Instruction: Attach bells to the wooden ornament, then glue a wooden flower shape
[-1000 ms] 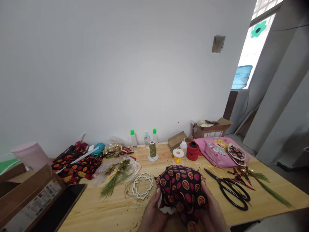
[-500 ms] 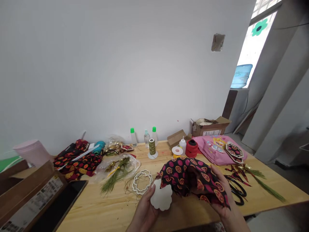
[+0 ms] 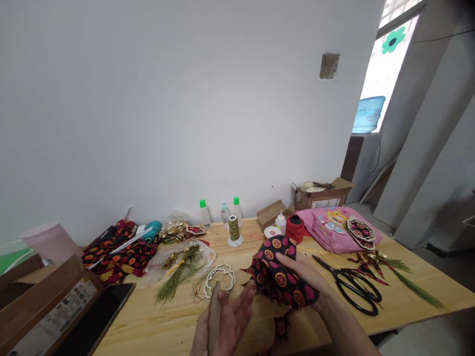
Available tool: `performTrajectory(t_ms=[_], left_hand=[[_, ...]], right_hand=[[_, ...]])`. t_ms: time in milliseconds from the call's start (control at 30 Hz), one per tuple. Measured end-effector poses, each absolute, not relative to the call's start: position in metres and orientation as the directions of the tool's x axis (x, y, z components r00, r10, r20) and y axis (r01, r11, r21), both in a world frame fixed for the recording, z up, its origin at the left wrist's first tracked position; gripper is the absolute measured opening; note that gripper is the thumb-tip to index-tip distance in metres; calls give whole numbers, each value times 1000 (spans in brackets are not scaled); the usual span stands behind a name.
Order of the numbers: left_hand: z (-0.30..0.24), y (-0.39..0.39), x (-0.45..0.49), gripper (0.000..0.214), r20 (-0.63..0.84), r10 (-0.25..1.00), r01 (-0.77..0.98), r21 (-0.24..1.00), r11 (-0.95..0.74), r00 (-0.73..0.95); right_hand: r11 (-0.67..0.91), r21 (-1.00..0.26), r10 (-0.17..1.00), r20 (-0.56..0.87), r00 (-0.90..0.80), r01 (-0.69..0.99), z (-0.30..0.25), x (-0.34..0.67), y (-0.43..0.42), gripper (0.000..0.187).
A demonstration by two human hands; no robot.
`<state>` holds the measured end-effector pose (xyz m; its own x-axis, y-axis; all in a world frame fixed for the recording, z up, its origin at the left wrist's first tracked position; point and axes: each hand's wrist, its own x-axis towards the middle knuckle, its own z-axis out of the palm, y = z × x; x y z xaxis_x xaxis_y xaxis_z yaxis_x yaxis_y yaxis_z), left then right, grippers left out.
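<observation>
My left hand [image 3: 234, 321] grips a pale scalloped disc [image 3: 214, 316], turned so its thin edge faces me. Black cloth with a round red and orange print [image 3: 279, 279] is bunched in my right hand [image 3: 305, 269], which is closed around it above the table. A frayed scrap of the same print [image 3: 281, 326] dangles below. Just beyond my left hand lies a pale scalloped openwork frame [image 3: 230, 278] with thin strings. To the right of my right hand are black-handled scissors [image 3: 354, 284], lying on the wood.
Behind my hands stand a green thread spool [image 3: 233, 228], a red thread cone [image 3: 296, 228] and small bottles [image 3: 205, 215]. A pink bag [image 3: 322, 230] and green tassels [image 3: 415, 284] lie right. At left are a cardboard box [image 3: 55, 306] and more printed cloth [image 3: 137, 254].
The disc has turned from face-on to edge-on in my left hand. My right hand has moved left with the cloth, gathering it more tightly and uncovering the scissors.
</observation>
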<state>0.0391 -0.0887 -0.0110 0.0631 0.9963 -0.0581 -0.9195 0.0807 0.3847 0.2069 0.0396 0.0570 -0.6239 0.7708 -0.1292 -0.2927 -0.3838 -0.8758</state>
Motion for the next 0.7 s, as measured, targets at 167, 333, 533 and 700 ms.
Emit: performTrajectory(t_ms=[167,333,533,700], left_hand=[[13,-50,64,36,-51,969,-879,409,243,244],[7,-24,58,35,-23,998,-897,437,57,53],[4,-26,25,37,185,975,-900,395,-186,-121],[-10,-30,20,37,142,983,-906,391,-161,-114]], right_hand=[[0,-1000,663,23,-748,-30,62,196,36,31],[203,-979,571,142,-808,-28,76,224,43,38],[52,-995,748,-22,-663,91,53,268,77,42],[177,-977,820,80,-567,118,13,278,84,27]])
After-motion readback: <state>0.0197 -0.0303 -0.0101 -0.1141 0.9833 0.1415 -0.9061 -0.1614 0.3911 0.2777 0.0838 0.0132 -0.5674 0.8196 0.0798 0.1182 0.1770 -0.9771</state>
